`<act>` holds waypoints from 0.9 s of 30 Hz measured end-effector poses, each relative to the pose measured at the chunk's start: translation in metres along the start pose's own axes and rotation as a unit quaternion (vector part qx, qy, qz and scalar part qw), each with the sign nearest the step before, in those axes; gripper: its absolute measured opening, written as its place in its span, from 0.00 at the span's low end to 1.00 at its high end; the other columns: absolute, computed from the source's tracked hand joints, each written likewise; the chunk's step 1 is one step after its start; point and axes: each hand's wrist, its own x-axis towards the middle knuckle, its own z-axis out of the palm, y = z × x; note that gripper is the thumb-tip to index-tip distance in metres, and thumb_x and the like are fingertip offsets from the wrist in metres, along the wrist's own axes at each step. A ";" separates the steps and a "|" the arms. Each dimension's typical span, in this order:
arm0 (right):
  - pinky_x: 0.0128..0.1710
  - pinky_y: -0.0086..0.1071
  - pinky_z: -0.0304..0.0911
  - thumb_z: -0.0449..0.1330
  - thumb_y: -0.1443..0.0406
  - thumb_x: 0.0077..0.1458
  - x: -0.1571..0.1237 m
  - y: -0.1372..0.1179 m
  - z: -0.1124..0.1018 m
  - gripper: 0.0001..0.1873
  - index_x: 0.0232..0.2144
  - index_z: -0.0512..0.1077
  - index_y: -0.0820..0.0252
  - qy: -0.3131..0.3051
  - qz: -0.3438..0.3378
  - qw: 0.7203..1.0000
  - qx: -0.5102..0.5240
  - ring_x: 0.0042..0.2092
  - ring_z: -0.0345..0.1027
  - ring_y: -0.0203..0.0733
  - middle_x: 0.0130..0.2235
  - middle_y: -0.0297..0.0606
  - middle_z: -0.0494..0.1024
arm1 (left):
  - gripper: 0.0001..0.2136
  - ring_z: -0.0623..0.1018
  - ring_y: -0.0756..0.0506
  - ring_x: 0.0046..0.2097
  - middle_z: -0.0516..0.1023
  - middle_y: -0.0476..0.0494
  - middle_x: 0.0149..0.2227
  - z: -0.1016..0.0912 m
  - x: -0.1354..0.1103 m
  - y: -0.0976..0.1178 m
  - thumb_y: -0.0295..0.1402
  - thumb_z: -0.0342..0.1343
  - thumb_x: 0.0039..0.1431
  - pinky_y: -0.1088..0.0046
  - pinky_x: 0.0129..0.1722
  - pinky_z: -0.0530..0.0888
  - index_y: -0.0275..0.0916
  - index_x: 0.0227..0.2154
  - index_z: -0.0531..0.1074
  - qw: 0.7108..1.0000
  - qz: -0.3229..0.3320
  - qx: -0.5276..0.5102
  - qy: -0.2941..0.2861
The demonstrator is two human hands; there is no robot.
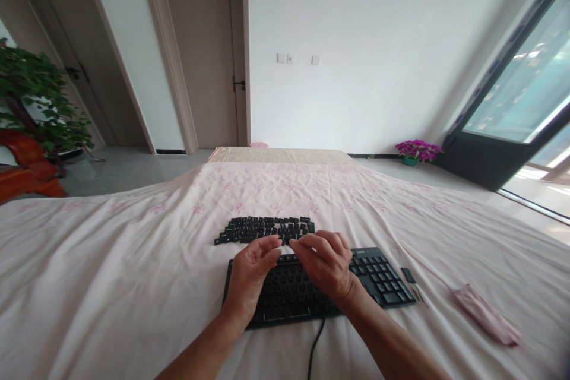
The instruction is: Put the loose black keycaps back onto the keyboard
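Note:
A black keyboard (294, 294) lies on a pale flowered cloth (146, 285), its main section stripped of keycaps while the number pad at the right keeps its keys. Just beyond it, loose black keycaps (252, 228) lie in rough rows. My left hand (252, 270) is over the keyboard's left part, thumb and forefinger pinched at the near edge of the keycaps. Facing it, fingertips likewise closed, my right hand (327, 261) hovers over the keyboard's upper middle. Something small and dark shows between the two sets of fingertips; I cannot make out what it is.
A long dark keycap (408, 275) lies right of the keyboard, beside thin metal pieces (419, 295). Farther right is a folded pink cloth (487, 316). The keyboard's cable (315, 347) runs toward me. Beyond the bed-like surface stand potted plants, doors and a wall.

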 end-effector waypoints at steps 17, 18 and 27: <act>0.34 0.31 0.63 0.61 0.64 0.54 -0.040 -0.026 -0.010 0.06 0.32 0.78 0.53 0.055 0.420 0.845 0.327 0.35 0.66 0.38 0.31 0.35 0.73 | 0.15 0.78 0.48 0.36 0.79 0.45 0.39 0.035 0.012 -0.014 0.35 0.64 0.49 0.70 0.41 0.75 0.39 0.39 0.71 0.965 0.184 0.166 -0.089; 0.32 0.30 0.62 0.61 0.62 0.53 -0.044 -0.030 -0.010 0.06 0.32 0.78 0.54 0.049 0.486 0.792 0.366 0.33 0.66 0.37 0.30 0.35 0.73 | 0.13 0.78 0.49 0.35 0.79 0.46 0.38 0.034 0.015 -0.015 0.34 0.63 0.49 0.70 0.40 0.75 0.40 0.39 0.71 0.945 0.222 0.219 -0.101; 0.23 0.24 0.53 0.67 0.57 0.43 -0.057 -0.039 -0.012 0.17 0.35 0.79 0.60 0.064 0.691 0.544 0.473 0.27 0.59 0.31 0.26 0.34 0.73 | 0.12 0.76 0.48 0.40 0.77 0.49 0.38 0.032 0.034 -0.022 0.30 0.59 0.54 0.70 0.43 0.73 0.43 0.41 0.67 0.827 0.343 0.401 -0.194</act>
